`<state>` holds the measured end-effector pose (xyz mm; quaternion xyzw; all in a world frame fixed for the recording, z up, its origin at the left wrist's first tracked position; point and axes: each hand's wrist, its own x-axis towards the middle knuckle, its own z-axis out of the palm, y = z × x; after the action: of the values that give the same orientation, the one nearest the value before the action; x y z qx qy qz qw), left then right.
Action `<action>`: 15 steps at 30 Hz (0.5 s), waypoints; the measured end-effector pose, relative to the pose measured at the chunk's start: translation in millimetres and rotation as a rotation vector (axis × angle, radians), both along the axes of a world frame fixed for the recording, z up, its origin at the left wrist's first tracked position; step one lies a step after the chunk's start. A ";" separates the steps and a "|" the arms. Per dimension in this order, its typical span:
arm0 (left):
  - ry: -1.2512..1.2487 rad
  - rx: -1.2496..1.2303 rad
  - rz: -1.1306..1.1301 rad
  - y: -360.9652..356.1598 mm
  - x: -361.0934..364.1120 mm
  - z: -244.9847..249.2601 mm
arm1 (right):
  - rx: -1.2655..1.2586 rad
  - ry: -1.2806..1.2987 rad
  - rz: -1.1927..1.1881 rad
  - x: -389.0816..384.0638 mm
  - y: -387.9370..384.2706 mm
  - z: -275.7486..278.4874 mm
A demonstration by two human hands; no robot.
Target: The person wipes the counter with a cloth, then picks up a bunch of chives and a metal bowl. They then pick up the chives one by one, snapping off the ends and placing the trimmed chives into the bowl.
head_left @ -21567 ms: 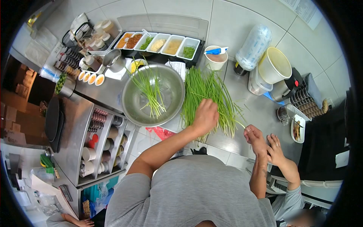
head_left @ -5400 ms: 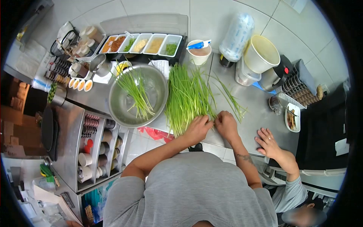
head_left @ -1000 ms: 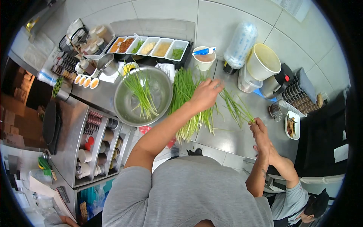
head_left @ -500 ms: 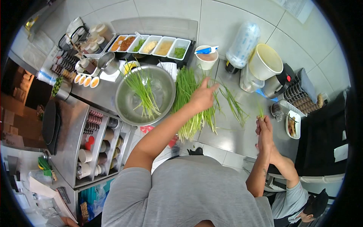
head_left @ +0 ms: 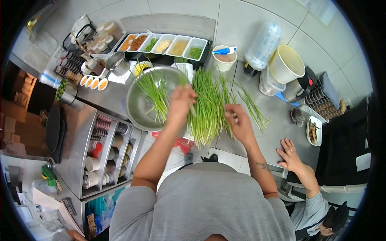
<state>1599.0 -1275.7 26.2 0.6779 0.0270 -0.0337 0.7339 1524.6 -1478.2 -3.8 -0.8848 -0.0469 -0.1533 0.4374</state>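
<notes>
The left hand point(head_left: 181, 102) has swung off the far side of the chive pile point(head_left: 207, 106) and is now at the rim of the steel bowl point(head_left: 134, 110). Its fingers are clenched round a few stalks point(head_left: 192, 109) that trail back toward the pile. The right hand point(head_left: 240, 122), out by the right edge of the surface point(head_left: 277, 128) half a second ago, has come back to the pile's right side. Its fingers curl onto the chives there, though I cannot tell whether they grip. It looks as though stalks are passing from the pile to the bowl, where a bunch of chives point(head_left: 155, 94) already lies. 1 loose bunch point(head_left: 252, 107) lies apart on the right. A co-worker's hand point(head_left: 290, 156) rests flat near the surface's edge.
</notes>
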 end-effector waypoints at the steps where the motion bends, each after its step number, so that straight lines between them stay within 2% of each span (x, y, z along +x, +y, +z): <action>1: 0.044 0.078 0.031 22.9 2.9 2.7 | -0.134 -0.009 -0.091 2.7 -15.4 -20.5; 3: 0.108 0.254 0.132 62.7 16.3 -11.9 | -0.290 0.037 -0.249 6.3 -36.1 -45.7; 4: -0.027 0.580 0.252 76.0 18.6 -25.0 | -0.368 0.055 -0.329 8.6 -44.4 -54.3; 6: -0.313 1.230 0.492 89.6 17.1 -37.1 | -0.377 0.085 -0.314 11.2 -53.5 -64.3; 9: -0.444 1.168 0.599 84.9 7.0 -26.3 | -0.256 0.076 -0.375 11.6 -65.5 -66.6; 11: -0.590 1.021 0.441 72.9 1.8 -17.6 | -0.087 0.143 -0.464 3.1 -71.9 -57.1; 12: -0.657 0.943 0.363 64.1 -1.2 -16.0 | 0.105 0.185 -0.431 -0.4 -78.5 -54.5; 14: -0.556 0.730 0.100 33.1 -9.9 -17.6 | 0.488 0.265 -0.361 -7.4 -91.4 -49.2; 15: -0.579 0.659 0.001 15.8 -13.0 -27.6 | 0.587 0.310 -0.345 -12.8 -89.5 -38.1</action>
<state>1586.0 -1259.9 -1.4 0.8573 -0.1702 0.1688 0.4555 1511.7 -1567.7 -42.0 -0.7294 0.2157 -0.0957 0.6421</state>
